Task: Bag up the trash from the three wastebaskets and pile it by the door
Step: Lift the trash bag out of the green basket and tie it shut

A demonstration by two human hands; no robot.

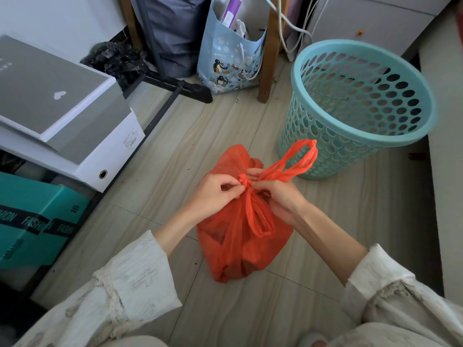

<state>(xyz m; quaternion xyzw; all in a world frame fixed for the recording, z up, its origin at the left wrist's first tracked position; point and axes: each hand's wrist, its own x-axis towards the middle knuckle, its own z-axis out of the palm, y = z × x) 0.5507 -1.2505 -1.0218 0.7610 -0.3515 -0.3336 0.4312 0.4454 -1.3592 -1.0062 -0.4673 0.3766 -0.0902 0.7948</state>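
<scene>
The trash bag, an orange-red plastic one, sits on the pale floor right in front of you, between your forearms, its long axis running from the bulging bottom near your lap up and away to the gathered neck. Its thin film shows dark shapes inside, but you cannot tell what they are. One handle loop sticks out from the neck up and to the right, toward the wastebasket, and a second loop hangs down over the front of the bag. The teal wastebasket stands just beyond the bag to the right, upright with its mouth tipped toward you in this wide view, and through its round holes and open top you see only its own wall. To your left lie stacked boxes: a grey and white box with a small white heart on the lid and a label too small to read, above a teal box with black tape reading FASHION and the number 16. Farther back a blue paper gift bag printed with penguins stands open, holding a purple package and crumpled paper. Your left hand pinches the plastic at the knot with curled fingertips, and your right hand grips the neck from the other side, fingers curled round the base of the raised loop.
</scene>
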